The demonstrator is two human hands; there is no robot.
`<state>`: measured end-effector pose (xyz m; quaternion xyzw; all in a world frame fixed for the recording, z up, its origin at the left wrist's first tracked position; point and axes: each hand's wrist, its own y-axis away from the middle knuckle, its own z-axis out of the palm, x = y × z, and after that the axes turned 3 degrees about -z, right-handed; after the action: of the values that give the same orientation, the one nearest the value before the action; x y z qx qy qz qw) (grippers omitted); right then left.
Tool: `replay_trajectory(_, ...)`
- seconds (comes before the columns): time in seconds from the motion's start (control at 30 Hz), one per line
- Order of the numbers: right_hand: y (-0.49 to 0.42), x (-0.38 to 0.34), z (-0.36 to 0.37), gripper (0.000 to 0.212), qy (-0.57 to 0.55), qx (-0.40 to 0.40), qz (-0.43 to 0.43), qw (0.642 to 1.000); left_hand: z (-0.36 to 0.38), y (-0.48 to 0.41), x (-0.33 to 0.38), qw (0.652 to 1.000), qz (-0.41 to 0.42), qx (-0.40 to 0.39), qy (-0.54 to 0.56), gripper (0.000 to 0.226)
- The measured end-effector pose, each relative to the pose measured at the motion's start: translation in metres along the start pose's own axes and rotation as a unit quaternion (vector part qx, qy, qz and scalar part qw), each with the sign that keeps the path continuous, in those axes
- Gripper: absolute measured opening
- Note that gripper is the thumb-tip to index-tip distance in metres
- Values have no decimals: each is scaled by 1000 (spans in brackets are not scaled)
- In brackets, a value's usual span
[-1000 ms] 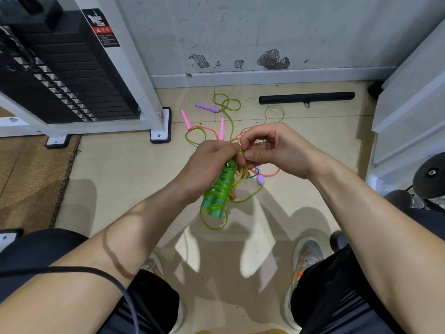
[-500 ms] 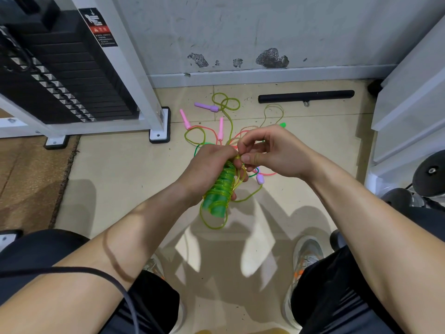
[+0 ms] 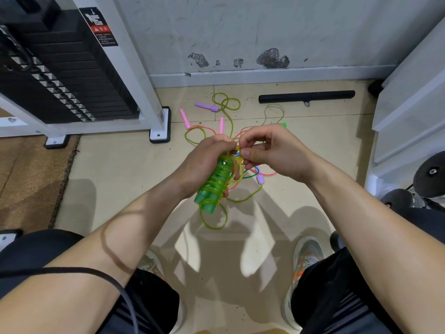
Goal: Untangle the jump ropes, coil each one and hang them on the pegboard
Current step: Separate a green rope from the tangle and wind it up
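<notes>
Beige tile floor [image 3: 120, 177] mid-frame, left hand [image 3: 204, 162] wrapped round the green handles [image 3: 213, 189], right hand [image 3: 274, 150] pinching the yellow-green cord [image 3: 213, 228] at their top, other ropes [image 3: 207, 106] tangled on the floor just above.

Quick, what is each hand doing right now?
Left hand: closed around the green handle wrapped in yellow-green cord.
Right hand: pinching that cord at the handle's top.
</notes>
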<state>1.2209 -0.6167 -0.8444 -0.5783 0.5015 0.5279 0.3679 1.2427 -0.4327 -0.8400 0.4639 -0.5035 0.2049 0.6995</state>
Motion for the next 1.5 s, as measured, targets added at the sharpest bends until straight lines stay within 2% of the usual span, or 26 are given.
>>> replay_trajectory(0.17,1,1,0,16,-63,27,32,997,1,1,-3,999,42,-4,-18,17)
replay_trajectory(0.43,2,5,-2,20,-175,39,76,981,3,-2,-10,998,51,16,-21,20)
replay_trajectory(0.63,1,4,2,23,-180,40,73,980,1,-4,-15,997,48,19,-51,15)
replay_trajectory(0.8,2,2,2,21,-199,71,83,974,4,-2,-13,996,41,16,-73,15)
replay_trajectory(0.97,3,0,4,13,-209,94,99,968,2,-1,-12,993,43,12,-106,17)
replay_trajectory(1.07,3,-4,4,7,-176,85,91,976,1,-1,-13,988,60,24,-138,19)
replay_trajectory(1.23,6,-5,8,14,-107,85,83,987,2,-1,-15,976,67,19,-208,25)
replay_trajectory(1.5,5,-7,9,11,-161,103,96,977,6,-1,-15,985,112,7,-128,15)
